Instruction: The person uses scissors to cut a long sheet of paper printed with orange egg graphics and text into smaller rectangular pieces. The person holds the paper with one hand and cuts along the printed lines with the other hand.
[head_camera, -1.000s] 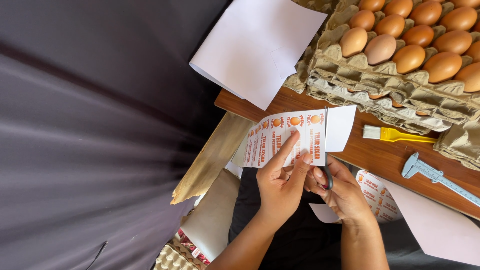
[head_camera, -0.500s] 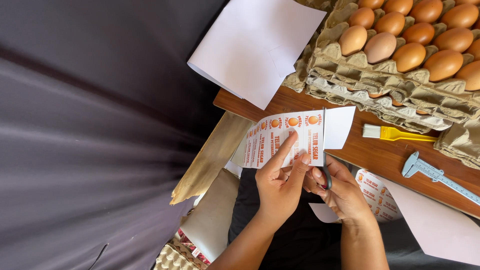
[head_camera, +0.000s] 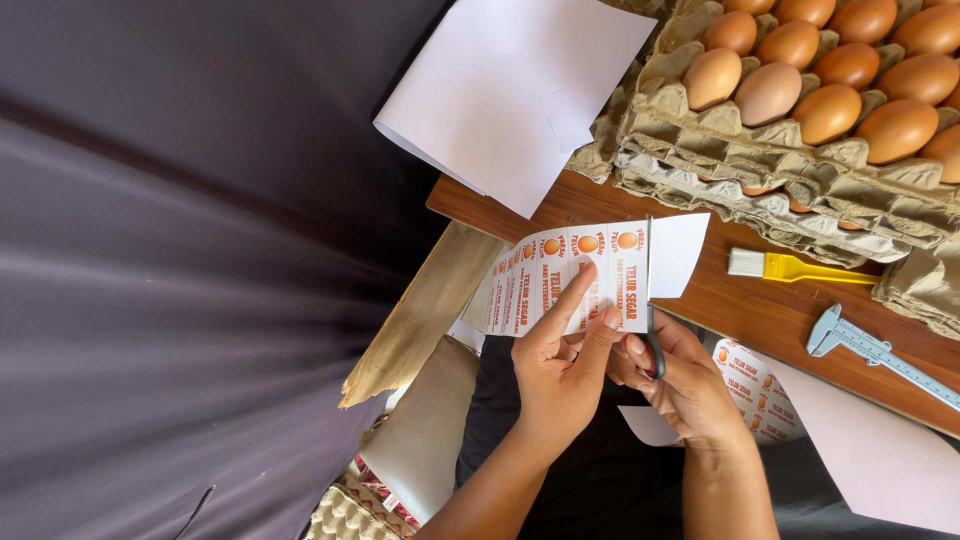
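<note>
Paper label sheet (head_camera: 570, 275) pinched in left hand (head_camera: 560, 375); right hand (head_camera: 685, 385) grips scissors (head_camera: 650, 300), whose blades could drift into labels if the sheet flexes.

Bright, even daylight falls on the eggs (head_camera: 830, 70) and the white paper (head_camera: 510, 90), which nearly blows out. Shadows on the counter (head_camera: 760, 300) are soft and short. The dark cloth (head_camera: 180, 270) at left is dim and smeared, with streaky stretching toward the edge. The centre is sharp.

I see a white label sheet (head_camera: 580, 280) with orange rounds above my lap, more labels (head_camera: 757, 390) under the table edge, brown egg trays (head_camera: 800, 170) stacked top right
</note>
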